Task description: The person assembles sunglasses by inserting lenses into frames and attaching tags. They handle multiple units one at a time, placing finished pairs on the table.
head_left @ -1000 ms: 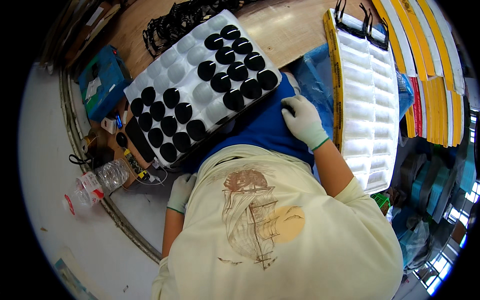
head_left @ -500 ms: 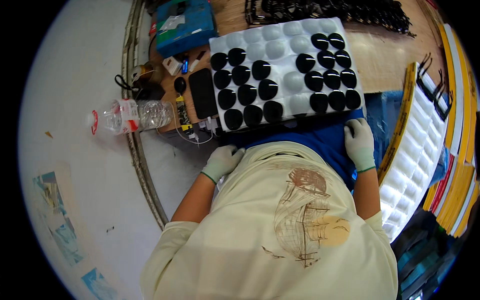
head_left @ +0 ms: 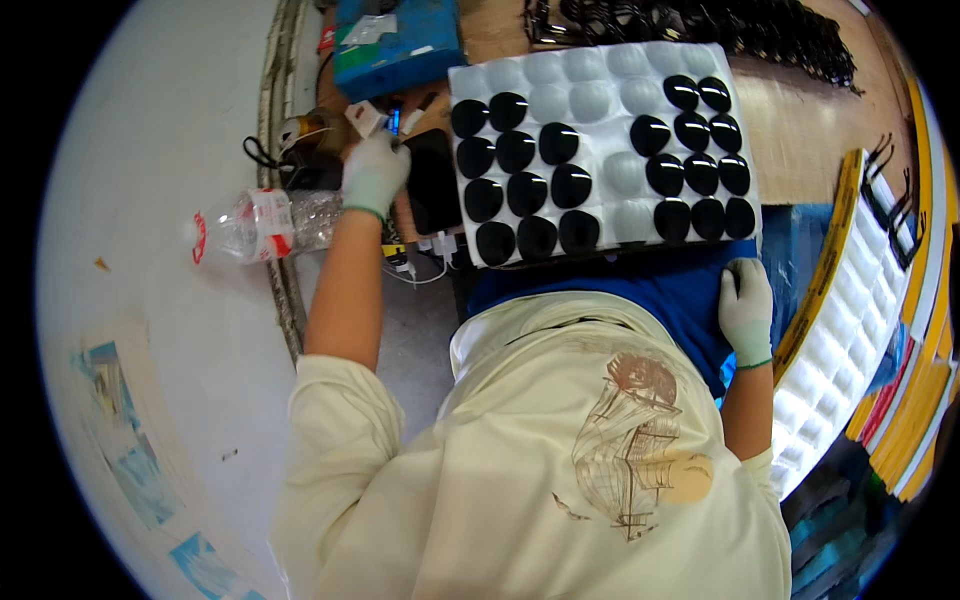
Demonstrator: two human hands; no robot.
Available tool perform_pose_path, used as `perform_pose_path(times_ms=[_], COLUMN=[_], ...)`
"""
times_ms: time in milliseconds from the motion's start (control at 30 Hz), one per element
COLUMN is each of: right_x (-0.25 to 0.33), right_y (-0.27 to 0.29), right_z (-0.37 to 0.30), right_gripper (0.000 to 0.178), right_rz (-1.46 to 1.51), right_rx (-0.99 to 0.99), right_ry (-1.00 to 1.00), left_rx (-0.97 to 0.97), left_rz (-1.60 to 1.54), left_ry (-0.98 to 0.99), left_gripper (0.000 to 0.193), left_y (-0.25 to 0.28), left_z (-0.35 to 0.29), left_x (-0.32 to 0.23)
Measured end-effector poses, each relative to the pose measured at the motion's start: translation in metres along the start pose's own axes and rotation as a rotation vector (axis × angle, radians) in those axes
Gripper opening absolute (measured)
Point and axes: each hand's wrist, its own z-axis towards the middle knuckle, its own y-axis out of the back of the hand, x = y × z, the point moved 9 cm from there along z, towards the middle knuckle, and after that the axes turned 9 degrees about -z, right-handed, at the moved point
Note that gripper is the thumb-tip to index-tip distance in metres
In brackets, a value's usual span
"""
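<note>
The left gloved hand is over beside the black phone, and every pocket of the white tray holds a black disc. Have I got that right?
Not quite: not every pocket is filled. The head view shows the white tray with no black disc in its far row or several middle pockets. The left gloved hand is indeed beside the black phone.

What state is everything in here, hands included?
Left hand: gloved, beside the phone; grip unclear
Right hand: gloved, fingers curled
Phone: screen dark
Lens tray: partly filled with black lenses
Bottle: lying on its side
White tray: black frames at far end
</note>
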Motion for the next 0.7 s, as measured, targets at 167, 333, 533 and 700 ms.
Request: perform_pose_path(times_ms=[167, 333, 533, 700], right_x=[-0.015, -0.030, -0.041, -0.059], right_y=[0.013, 0.014, 0.013, 0.008], right_z=[-0.006, -0.018, -0.020, -0.023], right_gripper=[0.011, 0.012, 0.016, 0.021], right_rz=[0.056, 0.121, 0.240, 0.345], right_rx=[-0.020, -0.034, -0.036, -0.021], right_ry=[-0.118, -0.270, -0.358, -0.475], left_rx=[0.036, 0.036, 0.050, 0.135], left_rz=[0.096, 0.133, 0.469, 0.537], left_ry=[0.095, 0.129, -0.090, -0.129], left_gripper=[0.078, 0.062, 0.041, 0.030], left_y=[-0.028, -0.043, -0.068, -0.074], left_z=[0.062, 0.079, 0.130, 0.132], left_x=[0.035, 0.042, 0.109, 0.092])
